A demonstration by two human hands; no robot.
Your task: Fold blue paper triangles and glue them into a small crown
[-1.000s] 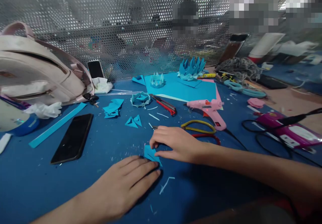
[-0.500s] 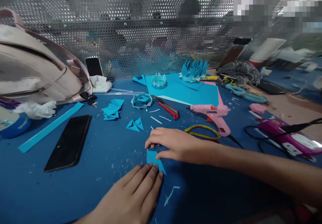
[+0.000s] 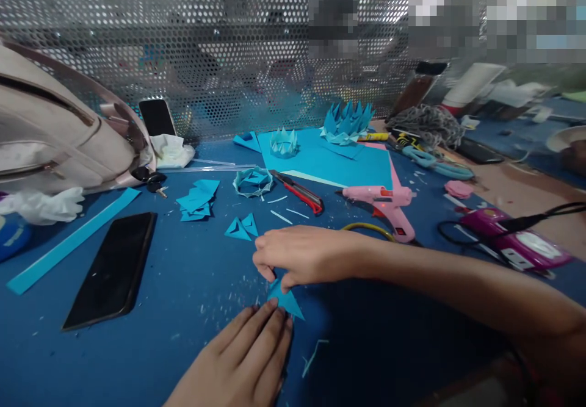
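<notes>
A small blue piece of paper (image 3: 287,304) lies on the blue tabletop, folded into a roughly triangular shape. My left hand (image 3: 242,352) rests flat, its fingertips pressing on the paper's lower left part. My right hand (image 3: 306,254) pinches the paper's upper tip between thumb and fingers, which hide that tip. Two small folded blue triangles (image 3: 241,227) lie just beyond my right hand. Farther left sits a pile of blue paper pieces (image 3: 199,201). Behind the triangles stands a pleated paper ring (image 3: 253,182) with blue paper inside it.
A red utility knife (image 3: 302,194), a pink glue gun (image 3: 382,202) and yellow-handled scissors (image 3: 368,230) lie beyond my right arm. A phone (image 3: 112,270) and a blue paper strip (image 3: 75,240) are at left. Spiky paper crowns (image 3: 348,124) stand on blue sheets at the back.
My right hand has shifted slightly left and down. The paper's squarer upper end now looks folded to a point. My left hand stays pressed on it. The view has turned slightly.
</notes>
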